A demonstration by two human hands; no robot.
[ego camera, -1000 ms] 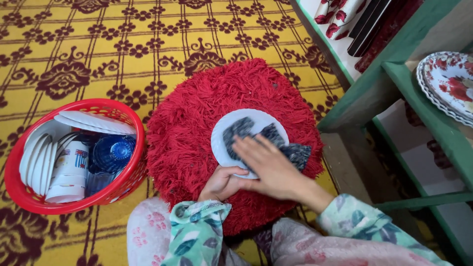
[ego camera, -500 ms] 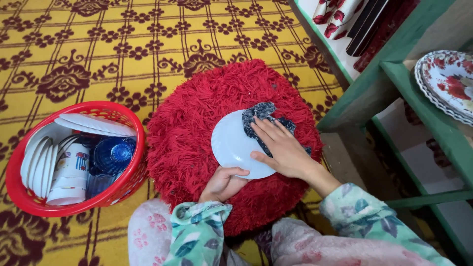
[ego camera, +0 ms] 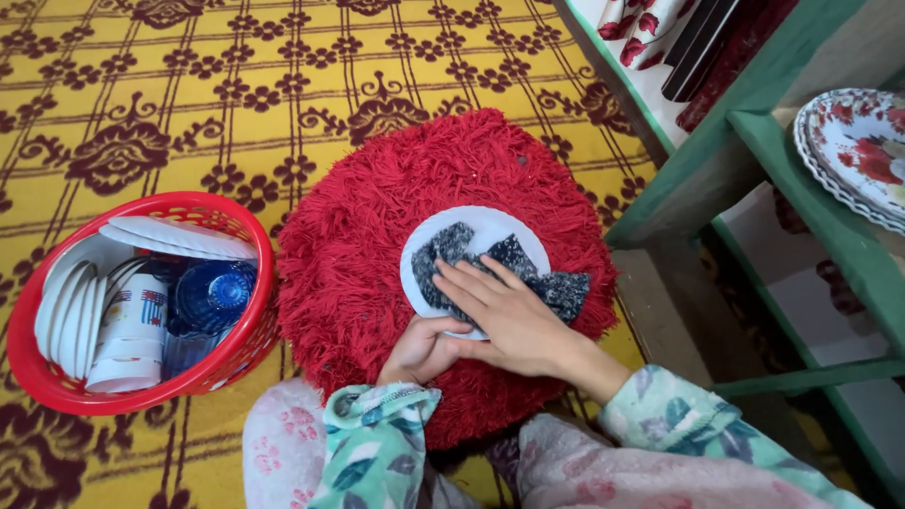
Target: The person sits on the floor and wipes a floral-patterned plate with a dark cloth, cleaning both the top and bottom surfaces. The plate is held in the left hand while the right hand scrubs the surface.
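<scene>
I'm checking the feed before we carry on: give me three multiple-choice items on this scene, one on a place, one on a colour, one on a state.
1. Where does the white plate lie?
A. on the red shaggy mat
B. in the red basket
C. on the green shelf

2. What colour is the cloth on the plate?
A. bright yellow
B. dark grey, speckled
C. plain white

3. What is the right hand doing?
A. hanging free in the air
B. gripping a cup in the basket
C. pressing flat on the cloth

Answers:
1 A, the plate sits in the middle of the mat.
2 B, the cloth shows dark grey with pale flecks.
3 C, its fingers lie spread on the cloth while the left hand holds the plate's near rim.
</scene>
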